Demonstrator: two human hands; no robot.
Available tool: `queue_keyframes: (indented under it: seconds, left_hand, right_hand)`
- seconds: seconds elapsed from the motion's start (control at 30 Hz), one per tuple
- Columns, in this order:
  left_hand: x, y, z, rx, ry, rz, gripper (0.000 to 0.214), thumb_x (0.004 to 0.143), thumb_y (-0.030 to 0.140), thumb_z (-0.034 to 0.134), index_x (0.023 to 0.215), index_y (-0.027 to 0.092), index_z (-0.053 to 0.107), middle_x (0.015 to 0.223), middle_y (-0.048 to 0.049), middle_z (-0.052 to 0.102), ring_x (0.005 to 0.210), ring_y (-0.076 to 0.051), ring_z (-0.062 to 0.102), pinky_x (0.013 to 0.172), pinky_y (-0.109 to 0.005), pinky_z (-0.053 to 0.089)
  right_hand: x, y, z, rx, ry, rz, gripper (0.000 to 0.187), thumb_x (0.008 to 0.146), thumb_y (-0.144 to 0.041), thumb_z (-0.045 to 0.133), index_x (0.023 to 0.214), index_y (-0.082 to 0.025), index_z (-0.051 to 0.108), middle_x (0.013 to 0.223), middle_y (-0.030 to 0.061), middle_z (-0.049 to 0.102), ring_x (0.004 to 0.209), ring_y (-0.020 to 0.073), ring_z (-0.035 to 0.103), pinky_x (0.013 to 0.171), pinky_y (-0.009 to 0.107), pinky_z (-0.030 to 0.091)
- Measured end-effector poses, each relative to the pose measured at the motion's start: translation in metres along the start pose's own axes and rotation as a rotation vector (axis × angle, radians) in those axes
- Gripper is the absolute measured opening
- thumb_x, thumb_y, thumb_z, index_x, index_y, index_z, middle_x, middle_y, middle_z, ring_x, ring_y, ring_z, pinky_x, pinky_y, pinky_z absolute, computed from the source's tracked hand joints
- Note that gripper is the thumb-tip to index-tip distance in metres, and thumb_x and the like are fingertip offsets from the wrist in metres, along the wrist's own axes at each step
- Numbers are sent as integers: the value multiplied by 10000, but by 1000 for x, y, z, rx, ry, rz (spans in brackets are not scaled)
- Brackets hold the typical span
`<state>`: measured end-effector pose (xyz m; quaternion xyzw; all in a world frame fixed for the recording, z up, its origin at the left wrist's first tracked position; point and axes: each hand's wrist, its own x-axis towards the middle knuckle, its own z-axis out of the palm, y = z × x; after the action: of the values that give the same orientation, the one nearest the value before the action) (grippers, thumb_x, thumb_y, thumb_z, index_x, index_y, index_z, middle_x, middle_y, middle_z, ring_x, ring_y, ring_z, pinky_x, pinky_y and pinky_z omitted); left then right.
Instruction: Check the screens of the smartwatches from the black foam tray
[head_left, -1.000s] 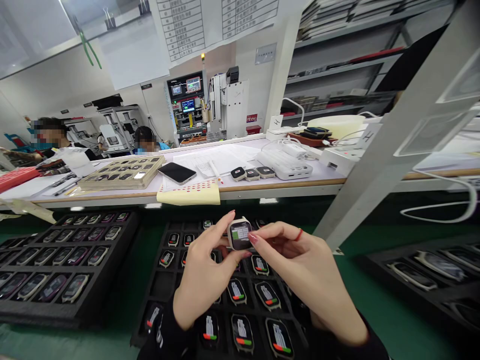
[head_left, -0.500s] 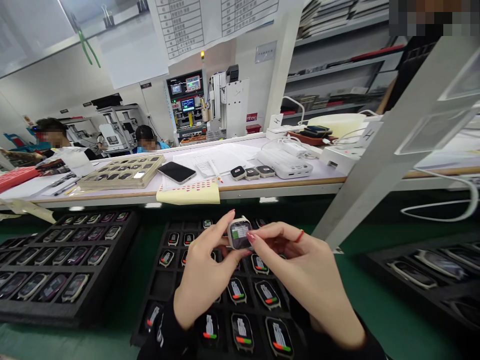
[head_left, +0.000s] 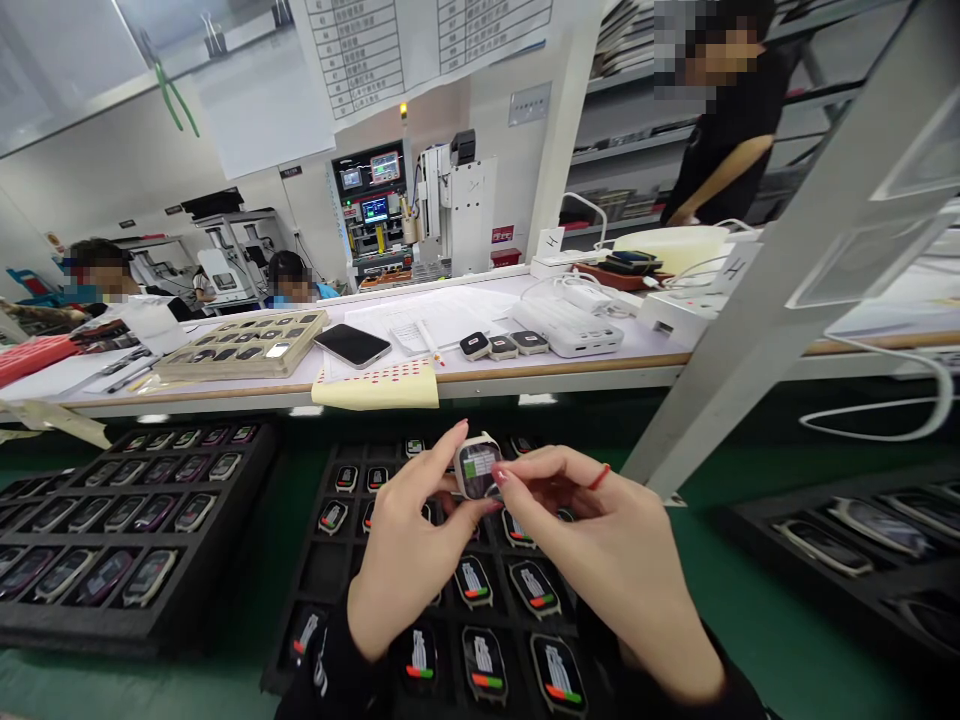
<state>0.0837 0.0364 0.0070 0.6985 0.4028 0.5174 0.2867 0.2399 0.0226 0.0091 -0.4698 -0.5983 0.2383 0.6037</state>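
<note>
A strapless smartwatch with a pale case is held up above the black foam tray, its lit screen showing a green patch and light text. My left hand grips its left side and lower edge, closed between thumb and fingers. At the watch's right side my right hand is closed in a pinch, the thumb tip over the screen's edge; its other fingers are partly hidden. Under my hands, several lit watch heads lie in the tray's compartments, most with red and green bars on their screens.
A second foam tray of watches stands left, another right. A slanted metal post rises right of my hands. The shelf ahead carries a phone and a white power bank. A person stands beyond.
A person in black has come into fuller view at the back right. My right thumb has shifted slightly at the watch's edge; the watch stays almost in place.
</note>
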Motion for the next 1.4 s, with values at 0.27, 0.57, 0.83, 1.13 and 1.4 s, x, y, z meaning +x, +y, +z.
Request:
queue_keyframes:
  seconds: [0.27,0.57,0.83,1.13,1.4]
  left_hand:
    - [0,-1,0,20,6,6,600,814,67,697,1375,267,624,979,-21,758,836,-149,706,781,-243,580]
    - [0,2,-4,5,-36,32,647,756,189,849,1354,317,640,1015,-10,752,777,-164,658,726,-278,590]
    - [1,3,-12,67,-27,172,673,762,185,854,1369,351,617,986,21,735,820,-149,630,835,-274,570]
    - [1,2,-12,91,-31,188,635,808,145,800,1383,331,605,992,11,727,817,-149,624,824,-270,565]
    - [2,-2,-9,132,-41,252,725,808,95,790,1431,368,539,1067,40,723,858,-125,615,864,-236,547]
  right_hand:
    - [0,-1,8,-101,79,-125,57,850,-255,637,799,-230,630,652,-34,579,514,134,512,475,235,429]
    - [13,5,-5,172,-103,13,246,1012,-422,574,1086,-206,666,814,37,672,624,167,614,495,210,505]
    - [9,-1,-16,417,-506,215,477,953,-501,728,1336,-230,640,1116,78,728,981,261,697,885,350,595]
    - [9,2,-13,450,-455,169,432,955,-452,727,1314,-223,654,1171,91,721,1079,284,683,973,382,559]
    - [11,9,-7,447,-400,111,253,1013,-350,662,1235,-235,696,1011,33,757,896,207,719,798,247,579]
